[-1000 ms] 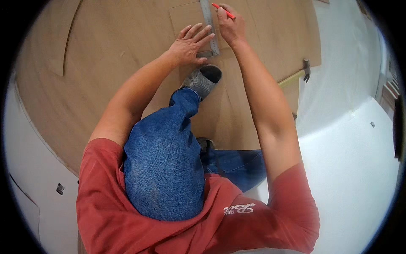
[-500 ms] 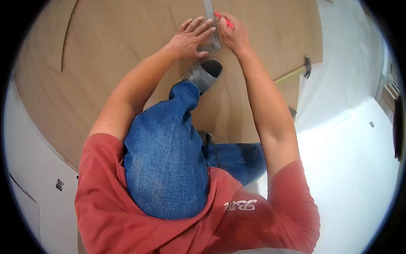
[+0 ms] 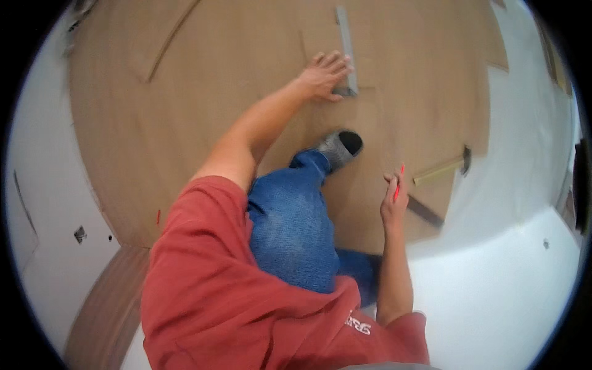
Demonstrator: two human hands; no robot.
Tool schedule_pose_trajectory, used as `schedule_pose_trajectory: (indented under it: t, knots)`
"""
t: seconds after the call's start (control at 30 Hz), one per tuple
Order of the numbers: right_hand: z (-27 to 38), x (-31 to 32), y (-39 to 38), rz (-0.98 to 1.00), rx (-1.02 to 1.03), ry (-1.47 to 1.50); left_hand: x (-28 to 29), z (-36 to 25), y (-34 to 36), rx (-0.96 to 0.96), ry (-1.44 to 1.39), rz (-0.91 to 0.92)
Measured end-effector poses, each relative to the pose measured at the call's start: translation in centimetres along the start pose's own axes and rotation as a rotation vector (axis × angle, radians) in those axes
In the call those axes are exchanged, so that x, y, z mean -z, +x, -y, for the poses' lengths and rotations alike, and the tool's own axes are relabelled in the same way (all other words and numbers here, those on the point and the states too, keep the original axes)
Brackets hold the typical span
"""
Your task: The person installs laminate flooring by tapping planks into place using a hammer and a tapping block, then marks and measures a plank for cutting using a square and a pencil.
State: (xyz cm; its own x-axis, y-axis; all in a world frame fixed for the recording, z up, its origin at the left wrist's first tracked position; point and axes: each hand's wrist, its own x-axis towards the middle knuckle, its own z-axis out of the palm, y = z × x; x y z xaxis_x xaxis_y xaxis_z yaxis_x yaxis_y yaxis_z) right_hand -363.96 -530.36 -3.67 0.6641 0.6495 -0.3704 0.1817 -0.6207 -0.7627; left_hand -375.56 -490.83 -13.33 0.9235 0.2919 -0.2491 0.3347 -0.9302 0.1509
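My left hand (image 3: pixel 325 76) lies palm down with its fingers spread. Its fingertips rest on a grey metal square (image 3: pixel 347 46), whose long blade points away from me; the short arm is partly under the hand. Beneath both is the tan wood-look floor (image 3: pixel 246 86), where faint board edges show around the square. Off to the right and nearer to me, my right hand (image 3: pixel 393 203) is closed around a slim red pencil (image 3: pixel 398 188) with its end pointing away. That hand is close to a dark flat bar (image 3: pixel 427 211) and a hammer (image 3: pixel 439 171) with a yellowish handle.
My socked foot (image 3: pixel 339 151) is on the floor between my hands. A narrow strip (image 3: pixel 169 43) lies at the far left. Another small red stick (image 3: pixel 158 217) is by my left sleeve. Brown planks (image 3: pixel 108 302) lie at the lower left, and white surfaces (image 3: pixel 493 277) border the floor.
My right hand has drawn back from the square toward me and to the right, with the red pencil in it. My left hand stays on the square. The view has shifted.
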Motion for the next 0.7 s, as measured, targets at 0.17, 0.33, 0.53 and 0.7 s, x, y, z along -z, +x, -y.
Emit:
schedule_pose_trajectory:
  t: [0.17, 0.33, 0.53, 0.7]
  knots:
    - [-2.9, -3.5, -2.5, 0.145, 0.145, -0.543, 3.5, 1.7, -5.4, 0.255, -0.159, 0.059]
    - [-4.6, -5.8, -2.7, 0.278, 0.139, -0.825, -1.3, 6.0, -17.8, 0.614, -0.171, 0.223]
    - [-5.6, -2.8, -2.3, 0.415, 0.150, -0.896, -2.3, 5.0, -23.8, 0.600, -0.287, 0.372]
    - [-3.5, -3.2, -2.6, 0.418, 0.024, -0.869, -0.4, 7.1, -20.3, 0.440, -0.364, 0.233]
